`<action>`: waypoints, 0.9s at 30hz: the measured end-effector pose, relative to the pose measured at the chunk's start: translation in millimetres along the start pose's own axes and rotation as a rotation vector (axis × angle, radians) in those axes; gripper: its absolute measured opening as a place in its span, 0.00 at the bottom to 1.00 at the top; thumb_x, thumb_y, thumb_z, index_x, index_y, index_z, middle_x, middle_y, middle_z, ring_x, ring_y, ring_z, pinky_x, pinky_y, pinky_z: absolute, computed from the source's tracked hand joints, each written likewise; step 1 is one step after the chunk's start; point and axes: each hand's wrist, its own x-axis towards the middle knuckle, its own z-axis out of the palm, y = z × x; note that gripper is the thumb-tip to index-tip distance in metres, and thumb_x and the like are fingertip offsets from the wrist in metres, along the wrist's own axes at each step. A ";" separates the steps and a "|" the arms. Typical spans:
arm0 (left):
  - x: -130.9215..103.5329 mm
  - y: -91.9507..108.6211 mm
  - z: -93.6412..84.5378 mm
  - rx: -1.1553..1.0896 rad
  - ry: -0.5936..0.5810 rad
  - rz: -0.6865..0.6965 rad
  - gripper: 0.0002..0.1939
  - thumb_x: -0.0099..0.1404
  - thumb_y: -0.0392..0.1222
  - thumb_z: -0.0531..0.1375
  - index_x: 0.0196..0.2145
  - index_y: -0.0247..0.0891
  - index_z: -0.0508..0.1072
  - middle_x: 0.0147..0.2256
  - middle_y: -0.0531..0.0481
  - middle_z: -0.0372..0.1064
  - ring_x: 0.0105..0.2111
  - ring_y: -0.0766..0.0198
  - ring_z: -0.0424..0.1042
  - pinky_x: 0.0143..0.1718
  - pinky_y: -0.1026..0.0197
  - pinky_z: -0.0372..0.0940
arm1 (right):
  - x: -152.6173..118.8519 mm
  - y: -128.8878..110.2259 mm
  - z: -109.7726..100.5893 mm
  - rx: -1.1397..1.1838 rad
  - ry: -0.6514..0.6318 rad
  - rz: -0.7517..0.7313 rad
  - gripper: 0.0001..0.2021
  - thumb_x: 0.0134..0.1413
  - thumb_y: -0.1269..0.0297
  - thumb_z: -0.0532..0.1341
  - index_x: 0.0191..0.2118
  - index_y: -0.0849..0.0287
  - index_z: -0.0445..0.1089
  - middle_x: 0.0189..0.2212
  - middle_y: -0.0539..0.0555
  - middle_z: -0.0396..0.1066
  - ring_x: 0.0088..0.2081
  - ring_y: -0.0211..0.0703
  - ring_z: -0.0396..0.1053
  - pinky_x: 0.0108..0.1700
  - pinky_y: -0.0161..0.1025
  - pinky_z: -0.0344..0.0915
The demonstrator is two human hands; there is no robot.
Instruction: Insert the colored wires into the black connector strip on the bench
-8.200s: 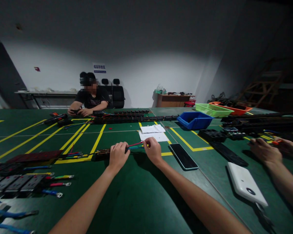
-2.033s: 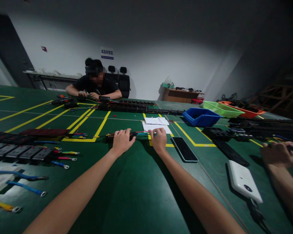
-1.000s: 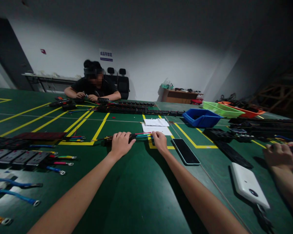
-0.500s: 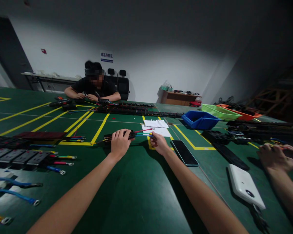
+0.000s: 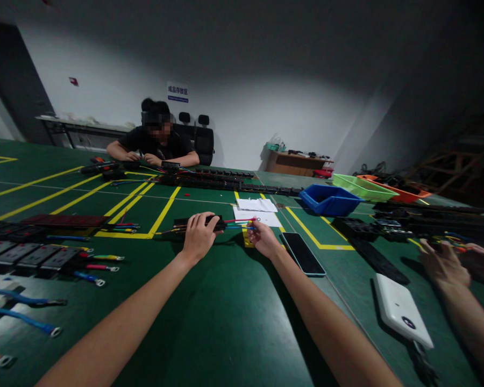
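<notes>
My left hand is wrapped over a black module lying on the green table, its fingers closed round it. Dark wires stick out from the module's left end. From its right end run coloured wires, among them a red wire with a ring terminal at its tip. My right hand is closed in a pinch at the ends of these wires, and its fingers meet the red one near its terminal. A blue wire passes into the same pinch; which wires are firmly gripped is partly hidden by the fingers.
White papers lie beyond my right hand, a phone beside it. A blue bin stands farther back. Black socket strips with lugged wires are at left. A white device and a co-worker's hands are at right; another person sits opposite.
My right fingers have shifted up slightly to the red wire, which earlier lay free above them. My left hand stays on the module. The co-worker's hands at right have moved a little.
</notes>
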 end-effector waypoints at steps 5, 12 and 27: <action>2.2 -1.7 -0.7 0.022 0.047 -0.081 0.16 0.68 0.42 0.60 0.53 0.41 0.72 0.53 0.39 0.69 0.54 0.46 0.68 0.58 0.40 0.62 | -9.4 -10.7 9.2 0.094 0.005 0.078 0.15 0.56 0.50 0.68 0.33 0.57 0.72 0.29 0.51 0.77 0.26 0.36 0.70 0.24 0.31 0.63; 1.7 -1.4 -1.0 0.009 0.048 -0.103 0.17 0.68 0.43 0.60 0.54 0.42 0.72 0.53 0.40 0.70 0.54 0.46 0.68 0.56 0.41 0.63 | -12.3 -12.2 11.0 0.052 -0.018 0.076 0.09 0.52 0.59 0.70 0.35 0.57 0.74 0.29 0.50 0.78 0.26 0.35 0.69 0.25 0.31 0.63; 1.7 0.2 0.6 -0.076 -0.009 0.028 0.18 0.68 0.45 0.61 0.55 0.43 0.71 0.54 0.41 0.70 0.54 0.48 0.69 0.56 0.42 0.63 | -9.1 -6.6 7.4 0.054 0.028 0.048 0.09 0.47 0.70 0.68 0.31 0.56 0.66 0.22 0.46 0.69 0.21 0.32 0.61 0.23 0.28 0.60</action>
